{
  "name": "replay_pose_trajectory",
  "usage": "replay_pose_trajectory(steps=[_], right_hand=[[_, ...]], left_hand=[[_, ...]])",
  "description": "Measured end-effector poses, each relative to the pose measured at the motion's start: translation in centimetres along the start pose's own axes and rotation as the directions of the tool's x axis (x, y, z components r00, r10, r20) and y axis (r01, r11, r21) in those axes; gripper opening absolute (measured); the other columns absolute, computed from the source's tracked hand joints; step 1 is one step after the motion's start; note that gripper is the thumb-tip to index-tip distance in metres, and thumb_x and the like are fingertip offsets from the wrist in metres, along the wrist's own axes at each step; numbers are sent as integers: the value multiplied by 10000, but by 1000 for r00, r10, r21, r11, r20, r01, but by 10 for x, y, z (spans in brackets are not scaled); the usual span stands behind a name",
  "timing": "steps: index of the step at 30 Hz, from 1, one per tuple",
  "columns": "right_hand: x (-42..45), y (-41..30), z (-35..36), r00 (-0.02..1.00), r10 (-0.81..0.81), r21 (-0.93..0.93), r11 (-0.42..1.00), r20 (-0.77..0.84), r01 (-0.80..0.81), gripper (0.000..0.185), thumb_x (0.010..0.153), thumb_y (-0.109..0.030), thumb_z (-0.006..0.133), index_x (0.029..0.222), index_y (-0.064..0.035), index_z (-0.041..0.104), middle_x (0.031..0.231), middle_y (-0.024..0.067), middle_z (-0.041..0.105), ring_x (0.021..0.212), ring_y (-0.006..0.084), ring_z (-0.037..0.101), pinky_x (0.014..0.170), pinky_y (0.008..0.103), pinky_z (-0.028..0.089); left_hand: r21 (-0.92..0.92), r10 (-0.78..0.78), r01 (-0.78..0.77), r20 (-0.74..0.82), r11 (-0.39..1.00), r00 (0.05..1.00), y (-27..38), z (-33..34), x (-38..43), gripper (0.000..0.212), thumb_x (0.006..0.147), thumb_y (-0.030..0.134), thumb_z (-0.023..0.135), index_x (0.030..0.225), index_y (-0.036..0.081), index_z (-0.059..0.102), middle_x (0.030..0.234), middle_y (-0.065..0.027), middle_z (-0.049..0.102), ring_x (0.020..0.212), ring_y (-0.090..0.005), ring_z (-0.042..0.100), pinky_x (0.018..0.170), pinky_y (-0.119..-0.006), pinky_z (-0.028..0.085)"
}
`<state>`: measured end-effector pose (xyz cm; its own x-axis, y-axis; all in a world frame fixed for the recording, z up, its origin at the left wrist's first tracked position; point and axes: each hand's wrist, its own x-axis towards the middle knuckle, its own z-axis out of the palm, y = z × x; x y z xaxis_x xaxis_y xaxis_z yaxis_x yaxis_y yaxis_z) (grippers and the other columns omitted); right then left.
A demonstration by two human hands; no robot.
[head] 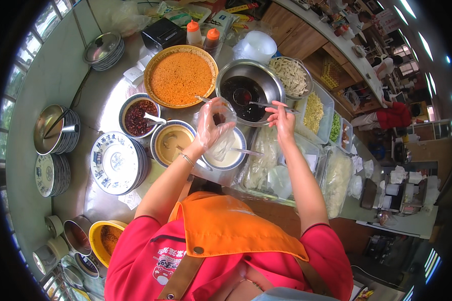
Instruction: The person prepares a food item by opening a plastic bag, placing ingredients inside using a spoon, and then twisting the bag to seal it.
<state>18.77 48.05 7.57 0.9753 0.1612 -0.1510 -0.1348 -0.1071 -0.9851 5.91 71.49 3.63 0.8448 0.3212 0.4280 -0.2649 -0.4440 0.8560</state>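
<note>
My left hand [208, 126] holds a clear plastic bag [222, 145], its mouth spread around the fingers. Something dark [219, 119] shows inside the bag. My right hand [282, 119] has its fingers on the handle of a metal ladle [263, 104]. The ladle's cup sits in dark liquid [245, 84] within a stainless steel bowl [277, 81]. Below my left hand stands a blue-rimmed bowl of white sauce [221, 160] with a spoon handle sticking out. Beside it is a bowl of thin tan sauce [173, 141].
A wide yellow basin of orange crumbly seasoning [180, 77] stands beyond my hands. Left are a bowl of chili oil [138, 116] and stacked plates [116, 163]. On the right are shredded pale food [290, 77], a tub of yellow shreds [313, 113] and bagged noodles [261, 158].
</note>
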Motion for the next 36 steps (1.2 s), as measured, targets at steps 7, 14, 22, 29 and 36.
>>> replay_pose_trajectory(steps=[7,14,22,29,36], right_hand=[[-62,-81,13,984,-129,10,992,121,129,341,1081,-241,424,1239,10,592,959,170,722,593,104,612,476,233,493],[-130,-111,30,927,-232,-223,926,296,303,317,1030,-118,508,1311,13,575,1020,147,715,709,152,661,570,263,536],[-124,-99,23,340,-683,-476,-12,646,879,377,877,-37,647,1253,-14,632,1027,120,679,806,266,681,681,337,561],[-25,26,6,863,-492,-600,657,117,456,287,987,-125,553,1256,-51,622,982,146,695,771,221,701,680,360,555],[-24,61,-6,974,-110,-506,862,-197,-5,283,967,-221,611,1177,-31,608,933,148,708,743,253,714,649,384,541]], left_hand=[[-52,-57,58,19,997,998,-3,8,8,792,736,271,885,1374,30,481,1311,-163,573,1175,-311,565,995,-412,467],[-131,-68,53,-116,990,991,3,15,7,896,719,261,904,1423,11,411,1177,-179,575,1109,-267,606,955,-384,513],[-261,-91,74,-56,963,994,12,-7,5,912,697,202,910,1454,58,422,1159,-120,619,1102,-250,611,1005,-391,468],[-236,-83,66,-62,969,995,34,-29,-8,876,715,165,896,1440,45,418,1191,-111,617,1084,-237,624,1008,-380,472],[-355,-162,130,-64,926,985,40,-59,-28,887,704,156,900,1438,40,417,1208,-110,606,1107,-239,613,1029,-384,465]])
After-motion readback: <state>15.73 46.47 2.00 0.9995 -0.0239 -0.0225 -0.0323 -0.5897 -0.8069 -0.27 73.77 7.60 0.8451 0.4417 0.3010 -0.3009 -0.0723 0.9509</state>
